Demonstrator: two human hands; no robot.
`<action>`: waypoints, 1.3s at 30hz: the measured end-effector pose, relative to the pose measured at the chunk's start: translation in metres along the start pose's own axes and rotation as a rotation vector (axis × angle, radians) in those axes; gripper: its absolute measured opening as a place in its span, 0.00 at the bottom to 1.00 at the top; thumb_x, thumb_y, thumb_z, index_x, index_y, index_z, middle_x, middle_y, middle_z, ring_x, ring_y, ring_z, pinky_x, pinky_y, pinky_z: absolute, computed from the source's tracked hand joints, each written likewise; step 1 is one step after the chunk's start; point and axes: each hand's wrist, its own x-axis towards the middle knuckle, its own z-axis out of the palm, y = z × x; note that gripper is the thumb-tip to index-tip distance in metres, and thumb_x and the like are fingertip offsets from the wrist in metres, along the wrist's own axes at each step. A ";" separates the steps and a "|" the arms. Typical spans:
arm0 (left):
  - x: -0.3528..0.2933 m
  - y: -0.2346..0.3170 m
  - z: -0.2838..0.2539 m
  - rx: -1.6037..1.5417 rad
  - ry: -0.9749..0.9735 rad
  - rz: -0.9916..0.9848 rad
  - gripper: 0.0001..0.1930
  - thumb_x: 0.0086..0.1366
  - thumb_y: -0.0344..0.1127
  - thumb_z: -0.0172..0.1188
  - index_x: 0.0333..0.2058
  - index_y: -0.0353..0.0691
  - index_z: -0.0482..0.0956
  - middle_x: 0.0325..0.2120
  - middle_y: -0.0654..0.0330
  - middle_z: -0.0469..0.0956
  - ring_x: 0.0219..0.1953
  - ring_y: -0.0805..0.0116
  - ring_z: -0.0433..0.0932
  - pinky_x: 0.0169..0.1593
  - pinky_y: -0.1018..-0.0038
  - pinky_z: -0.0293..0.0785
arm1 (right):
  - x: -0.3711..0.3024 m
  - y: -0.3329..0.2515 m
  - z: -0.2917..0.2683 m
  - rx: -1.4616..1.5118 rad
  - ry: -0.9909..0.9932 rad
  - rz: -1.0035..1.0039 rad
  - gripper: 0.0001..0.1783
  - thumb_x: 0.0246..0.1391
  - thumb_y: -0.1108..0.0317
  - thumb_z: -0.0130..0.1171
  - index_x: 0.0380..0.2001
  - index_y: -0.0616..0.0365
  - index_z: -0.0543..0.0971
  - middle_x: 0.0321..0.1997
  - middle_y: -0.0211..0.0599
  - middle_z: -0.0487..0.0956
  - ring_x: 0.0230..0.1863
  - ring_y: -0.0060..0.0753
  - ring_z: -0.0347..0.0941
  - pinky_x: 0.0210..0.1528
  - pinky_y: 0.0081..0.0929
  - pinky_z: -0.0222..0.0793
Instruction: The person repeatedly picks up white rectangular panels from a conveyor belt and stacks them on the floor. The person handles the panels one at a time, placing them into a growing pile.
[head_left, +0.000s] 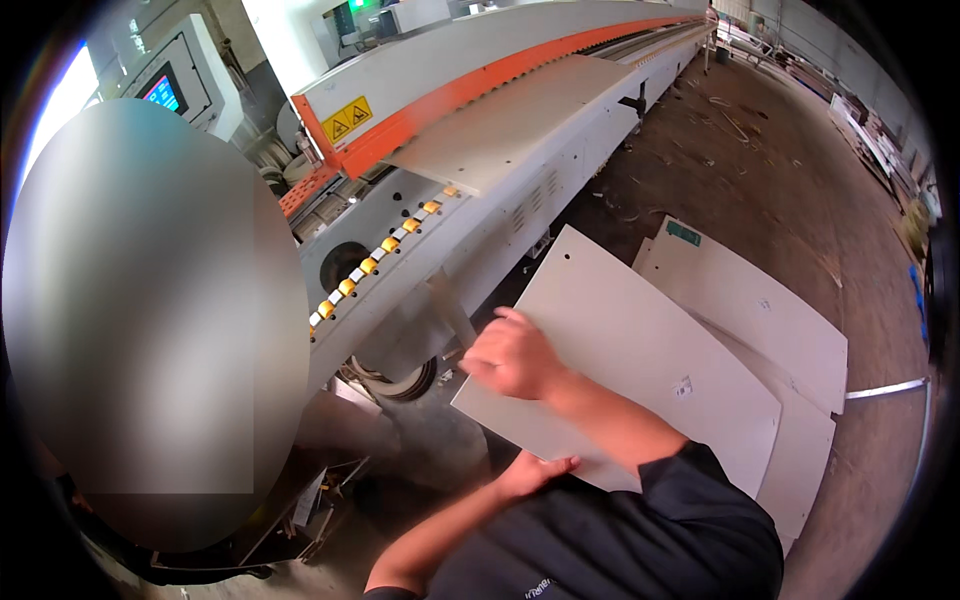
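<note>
A pale, flat panel [640, 340] with a small hole near its far corner and a small printed label tilts in front of me. At its near edge my left hand [535, 472] is closed on it, thumb on the top face and fingers out of sight below. My right hand [512, 358] is at the panel's left edge, fingers curled and slightly smeared by motion. Whether it holds anything small is hidden.
More pale panels [760, 300] lie stacked at the right. A long machine [530, 210] with an orange strip and yellow rollers [369, 266] carries another panel [500, 125]. A control screen [163, 90] stands far left. A large blurred patch covers the left side.
</note>
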 end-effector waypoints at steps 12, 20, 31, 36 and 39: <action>-0.023 0.026 0.002 0.114 0.122 0.107 0.28 0.67 0.40 0.69 0.60 0.32 0.73 0.54 0.55 0.78 0.57 0.62 0.75 0.62 0.63 0.72 | -0.617 0.079 -0.225 -0.850 -0.352 1.884 0.36 0.66 0.45 0.56 0.65 0.63 0.71 0.70 0.53 0.70 0.71 0.56 0.64 0.71 0.44 0.62; -0.026 0.044 0.008 -0.081 0.025 0.130 0.29 0.69 0.38 0.67 0.64 0.33 0.68 0.59 0.55 0.75 0.62 0.63 0.72 0.66 0.62 0.68 | -0.659 -0.023 -0.201 0.223 0.754 2.066 0.35 0.68 0.42 0.52 0.64 0.61 0.72 0.66 0.46 0.73 0.66 0.50 0.68 0.68 0.43 0.64; -0.096 0.078 -0.021 -0.228 0.396 0.221 0.22 0.61 0.29 0.65 0.54 0.31 0.76 0.47 0.54 0.80 0.50 0.63 0.79 0.56 0.62 0.76 | -0.479 -0.016 -0.177 0.963 1.089 1.349 0.31 0.69 0.44 0.50 0.62 0.60 0.74 0.62 0.43 0.76 0.64 0.47 0.70 0.65 0.43 0.66; -0.154 0.039 -0.068 -0.480 0.485 0.658 0.22 0.55 0.25 0.60 0.51 0.27 0.76 0.41 0.48 0.81 0.44 0.53 0.82 0.50 0.59 0.79 | -0.389 0.012 -0.185 1.137 0.831 1.074 0.30 0.70 0.45 0.49 0.61 0.59 0.75 0.61 0.42 0.78 0.62 0.46 0.71 0.64 0.43 0.66; -0.200 0.038 -0.078 -0.542 0.464 0.936 0.23 0.59 0.32 0.62 0.52 0.27 0.75 0.45 0.45 0.81 0.47 0.51 0.81 0.51 0.57 0.79 | -0.319 0.046 -0.180 1.128 0.612 1.220 0.33 0.68 0.41 0.51 0.62 0.58 0.74 0.62 0.37 0.76 0.63 0.42 0.69 0.65 0.42 0.64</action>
